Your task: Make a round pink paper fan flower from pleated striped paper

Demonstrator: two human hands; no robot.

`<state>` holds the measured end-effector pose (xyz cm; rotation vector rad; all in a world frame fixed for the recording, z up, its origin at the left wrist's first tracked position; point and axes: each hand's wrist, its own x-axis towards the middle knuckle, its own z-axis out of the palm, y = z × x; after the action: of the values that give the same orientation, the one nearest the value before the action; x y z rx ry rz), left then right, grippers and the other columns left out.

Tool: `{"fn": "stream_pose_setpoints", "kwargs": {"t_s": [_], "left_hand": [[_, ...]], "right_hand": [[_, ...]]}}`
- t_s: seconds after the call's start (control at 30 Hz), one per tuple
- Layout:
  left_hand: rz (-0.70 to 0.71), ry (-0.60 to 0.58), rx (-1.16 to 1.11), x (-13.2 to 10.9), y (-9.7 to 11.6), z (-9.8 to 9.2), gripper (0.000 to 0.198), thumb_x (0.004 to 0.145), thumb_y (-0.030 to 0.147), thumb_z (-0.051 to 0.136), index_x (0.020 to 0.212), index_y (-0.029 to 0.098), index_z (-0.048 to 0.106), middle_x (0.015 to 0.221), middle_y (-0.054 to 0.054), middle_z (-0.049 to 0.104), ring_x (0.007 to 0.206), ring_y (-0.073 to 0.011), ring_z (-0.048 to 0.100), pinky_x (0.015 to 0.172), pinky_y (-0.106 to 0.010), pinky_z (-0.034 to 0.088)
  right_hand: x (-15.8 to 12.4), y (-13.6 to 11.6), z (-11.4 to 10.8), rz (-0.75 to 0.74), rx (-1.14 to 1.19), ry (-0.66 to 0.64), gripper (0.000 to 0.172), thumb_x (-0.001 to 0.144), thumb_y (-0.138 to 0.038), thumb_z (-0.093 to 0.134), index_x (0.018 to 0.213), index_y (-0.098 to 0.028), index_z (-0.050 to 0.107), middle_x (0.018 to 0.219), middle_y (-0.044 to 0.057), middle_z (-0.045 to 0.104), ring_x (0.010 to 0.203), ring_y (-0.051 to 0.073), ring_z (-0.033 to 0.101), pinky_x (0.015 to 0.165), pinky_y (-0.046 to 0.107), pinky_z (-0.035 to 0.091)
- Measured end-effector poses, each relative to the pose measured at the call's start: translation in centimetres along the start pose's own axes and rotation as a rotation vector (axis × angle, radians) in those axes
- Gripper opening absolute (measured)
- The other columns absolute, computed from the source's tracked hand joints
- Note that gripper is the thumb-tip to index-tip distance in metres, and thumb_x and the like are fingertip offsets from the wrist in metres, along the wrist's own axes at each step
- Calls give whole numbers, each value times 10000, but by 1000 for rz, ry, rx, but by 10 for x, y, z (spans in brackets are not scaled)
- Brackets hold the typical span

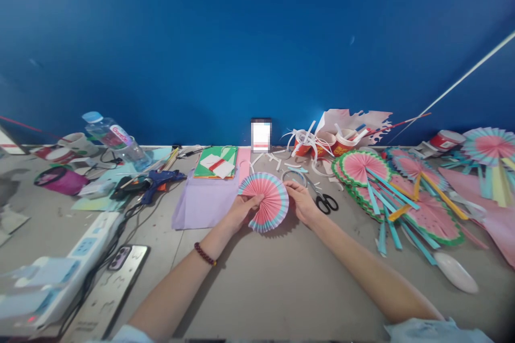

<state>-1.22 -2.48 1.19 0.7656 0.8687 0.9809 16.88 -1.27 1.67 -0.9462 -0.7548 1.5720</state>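
Observation:
A pleated paper fan [273, 201], pink in the middle with a blue and lilac rim, is spread into a nearly full round above the table. My left hand [244, 210] grips it on the left, the thumb lying over the folds near the centre and the other fingers hidden underneath. At the fan's right rim, the curled fingertips of my right hand [301, 201] pinch the edge; part of that grip is hidden. Just beyond my right hand lie black-handled scissors [326, 203] and a roll of tape [293, 177].
Lilac paper [205, 206] and coloured sheets [215, 163] lie behind my left hand. Finished watermelon fans [362, 166] and red cups [322, 144] are on the right. Leftward are a glue gun [159, 182], a bottle [112, 131], a power strip [80, 257] and a phone [115, 289].

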Motion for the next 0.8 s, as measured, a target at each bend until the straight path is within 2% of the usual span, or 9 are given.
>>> {"fn": "stream_pose_setpoints", "kwargs": {"t_s": [0.1,0.23,0.43,0.6,0.8], "left_hand": [[-5,6,-20,-2,3,4,297,617,362,812,684,118,656,523,30,543,470,-61,447,527,-209,392],[4,28,-24,-3,5,5,310,573,359,835,662,123,653,500,37,526,482,-74,464,535,-214,396],[13,16,32,-2,2,1,318,614,399,803,656,126,646,536,17,559,508,-88,486,549,-226,400],[27,57,42,-2,3,3,346,574,409,820,624,129,623,527,26,550,506,-82,475,553,-224,391],[39,71,33,-2,2,3,359,569,407,823,744,134,668,630,-15,640,582,-126,562,607,-252,448]], "right_hand": [[0,-2,2,8,46,37,273,481,-333,856,645,-195,687,596,-43,644,532,83,541,537,208,424],[1,-3,2,-4,47,23,259,491,-328,852,644,-191,693,607,-36,649,546,85,544,550,208,421],[3,-1,-2,-22,33,10,250,515,-324,842,656,-193,683,607,-36,640,539,92,535,545,218,420],[2,-3,-1,-31,14,1,263,515,-339,840,656,-193,673,607,-36,633,535,95,527,538,221,421],[0,-6,1,-31,-11,-5,262,516,-341,841,658,-200,673,609,-39,628,538,93,521,551,228,417]]}}
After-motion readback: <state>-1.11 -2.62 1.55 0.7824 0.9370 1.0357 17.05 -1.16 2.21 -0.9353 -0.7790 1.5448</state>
